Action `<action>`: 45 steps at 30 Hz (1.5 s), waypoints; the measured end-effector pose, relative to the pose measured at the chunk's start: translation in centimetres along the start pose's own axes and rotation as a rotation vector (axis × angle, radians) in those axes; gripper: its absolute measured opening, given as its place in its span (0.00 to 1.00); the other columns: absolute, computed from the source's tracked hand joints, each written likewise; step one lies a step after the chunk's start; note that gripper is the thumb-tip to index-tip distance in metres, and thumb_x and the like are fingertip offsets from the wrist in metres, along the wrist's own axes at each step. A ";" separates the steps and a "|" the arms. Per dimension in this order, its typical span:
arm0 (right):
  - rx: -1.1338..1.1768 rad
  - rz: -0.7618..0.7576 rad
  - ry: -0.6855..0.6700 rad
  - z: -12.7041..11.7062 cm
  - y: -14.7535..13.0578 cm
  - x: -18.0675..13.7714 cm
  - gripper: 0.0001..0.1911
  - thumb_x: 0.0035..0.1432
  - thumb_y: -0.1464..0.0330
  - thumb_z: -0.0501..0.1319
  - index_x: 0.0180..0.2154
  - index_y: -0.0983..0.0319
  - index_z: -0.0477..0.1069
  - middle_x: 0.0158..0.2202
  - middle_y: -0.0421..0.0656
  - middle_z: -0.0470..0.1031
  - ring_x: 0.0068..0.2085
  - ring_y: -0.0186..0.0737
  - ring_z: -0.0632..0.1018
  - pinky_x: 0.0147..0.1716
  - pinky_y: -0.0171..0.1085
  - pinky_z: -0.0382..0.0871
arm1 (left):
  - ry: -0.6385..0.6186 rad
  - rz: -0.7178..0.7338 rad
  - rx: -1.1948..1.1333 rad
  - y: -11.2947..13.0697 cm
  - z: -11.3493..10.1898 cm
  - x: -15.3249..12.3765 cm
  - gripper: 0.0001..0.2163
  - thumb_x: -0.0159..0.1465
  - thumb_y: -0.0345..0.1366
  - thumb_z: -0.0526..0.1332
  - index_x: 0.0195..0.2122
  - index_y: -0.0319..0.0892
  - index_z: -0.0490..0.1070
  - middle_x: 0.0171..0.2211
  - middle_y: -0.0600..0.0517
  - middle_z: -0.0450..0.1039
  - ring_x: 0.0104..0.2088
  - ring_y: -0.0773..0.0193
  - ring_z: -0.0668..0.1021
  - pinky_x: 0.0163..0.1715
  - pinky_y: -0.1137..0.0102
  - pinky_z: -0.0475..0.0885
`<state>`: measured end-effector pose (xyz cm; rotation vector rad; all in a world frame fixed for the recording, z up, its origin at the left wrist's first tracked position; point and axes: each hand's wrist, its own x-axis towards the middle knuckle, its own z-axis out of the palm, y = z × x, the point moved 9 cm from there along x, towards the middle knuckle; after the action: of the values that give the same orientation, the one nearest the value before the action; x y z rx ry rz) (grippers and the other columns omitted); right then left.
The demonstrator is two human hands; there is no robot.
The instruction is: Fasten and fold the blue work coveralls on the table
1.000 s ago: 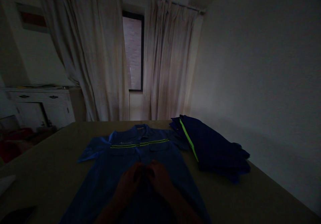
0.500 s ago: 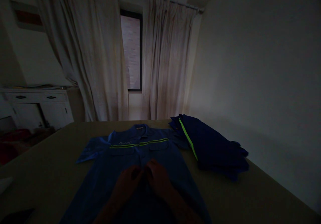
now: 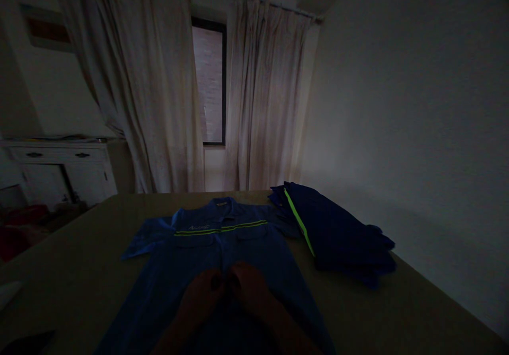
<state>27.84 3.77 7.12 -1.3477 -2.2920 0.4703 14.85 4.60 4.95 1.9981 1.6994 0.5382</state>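
Note:
A blue short-sleeved work shirt [image 3: 194,259] lies face up on the table, its collar at the far end and yellow-green stripes across the chest. Over its front opening, below the chest pockets, my left hand [image 3: 204,290] and my right hand [image 3: 247,286] meet with fingers curled in a pinch. Both hold the shirt's front edge at the middle; the dark hides whether a button is between the fingertips. The shirt's right-hand sleeve lies close to a stack of folded dark blue clothes [image 3: 338,228] with one bright green stripe.
The table [image 3: 382,318] runs up near a bare wall [image 3: 417,132] on the right. At its left edge lie a white item [image 3: 8,292] and a dark object [image 3: 29,342]. Curtains [image 3: 163,90] and a white cabinet [image 3: 87,177] stand beyond. The room is dim.
Both hands have moved slightly down the shirt's front opening, toward me, still pinched together. The shirt and the folded stack lie as before.

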 end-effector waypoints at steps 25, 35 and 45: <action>0.069 -0.055 0.089 -1.1 -1.3 0.3 0.06 0.66 0.69 0.56 0.39 0.60 0.72 0.40 0.42 0.76 0.40 0.37 0.76 0.38 0.32 0.62 | -0.052 -0.051 0.065 -1.2 -0.8 0.5 0.13 0.68 0.43 0.56 0.38 0.44 0.78 0.39 0.50 0.81 0.41 0.59 0.80 0.40 0.68 0.65; -0.057 -0.043 0.018 -0.3 -0.6 0.2 0.06 0.62 0.68 0.58 0.39 0.59 0.73 0.39 0.42 0.79 0.38 0.39 0.77 0.35 0.34 0.60 | -0.043 -0.059 0.075 0.1 -0.4 -0.2 0.11 0.67 0.42 0.55 0.39 0.45 0.75 0.40 0.52 0.80 0.43 0.57 0.80 0.42 0.64 0.64; -0.059 0.028 -0.012 -0.3 -0.7 0.3 0.08 0.62 0.66 0.58 0.41 0.58 0.75 0.41 0.43 0.80 0.41 0.42 0.79 0.37 0.35 0.64 | -0.041 -0.084 0.157 -0.5 -0.3 0.0 0.12 0.67 0.40 0.54 0.43 0.47 0.76 0.44 0.50 0.79 0.48 0.54 0.78 0.44 0.61 0.64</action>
<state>27.40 3.78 7.80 -1.4099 -2.3164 0.4238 14.26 4.72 4.91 2.0192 1.8410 0.3414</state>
